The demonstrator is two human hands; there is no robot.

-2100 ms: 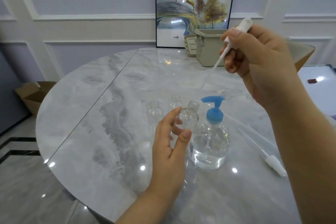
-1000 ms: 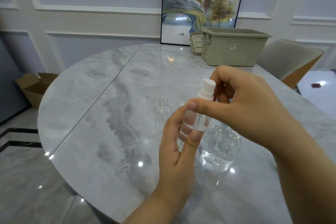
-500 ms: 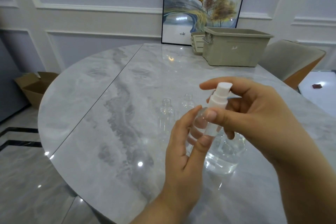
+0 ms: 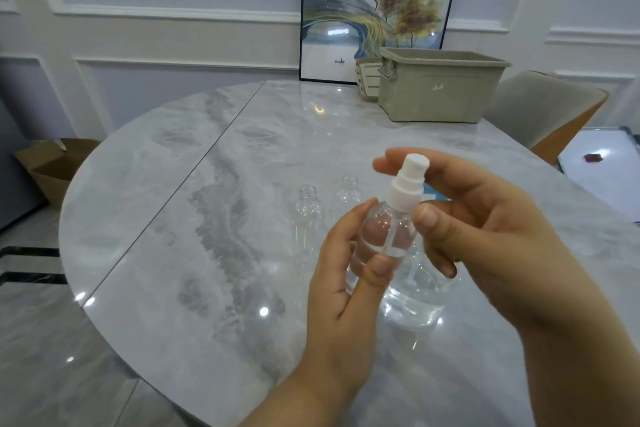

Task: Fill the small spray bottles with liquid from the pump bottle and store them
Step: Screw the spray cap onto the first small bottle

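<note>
A small spray bottle (image 4: 382,239) is held upright above the table (image 4: 207,184), between 2 hands.

Its body is gripped by the left hand (image 4: 346,288); the white spray cap (image 4: 408,184), directly on top, is pinched by the right hand (image 4: 485,218) for screwing down.

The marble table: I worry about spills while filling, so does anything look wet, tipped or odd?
Nothing stands out. The two uncapped small bottles stand upright on the table, with no puddle visible. The left hand holds the capped spray bottle upright, and the right hand is at its white sprayer top.
</note>
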